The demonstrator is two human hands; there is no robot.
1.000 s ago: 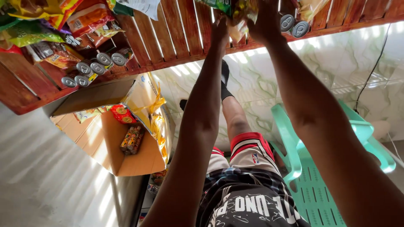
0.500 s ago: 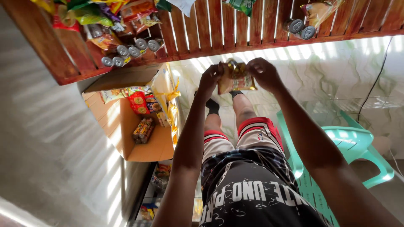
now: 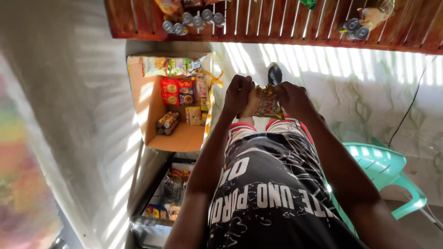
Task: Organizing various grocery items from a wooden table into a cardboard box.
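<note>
Sun stripes cross a pale marbled floor [image 3: 369,92] beside a slatted wooden table [image 3: 286,23] and turquoise plastic chair [image 3: 383,166].

- Left hand [image 3: 238,95] and right hand [image 3: 294,99] grip a shiny snack packet [image 3: 269,102] between them
- Open cardboard box [image 3: 152,120] of snacks stands to the left
- Slatted wooden shelf [image 3: 286,20] with cans above
- Green plastic chair [image 3: 383,168] at right

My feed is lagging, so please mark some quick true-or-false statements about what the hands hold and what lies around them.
1. Both hands grip one shiny snack packet: left hand, right hand. True.
2. The cardboard box is empty. False: it holds snack packs and rolls.
3. Cans sit on the wooden slatted shelf. True.
4. The plastic chair is red. False: it is green.
</note>
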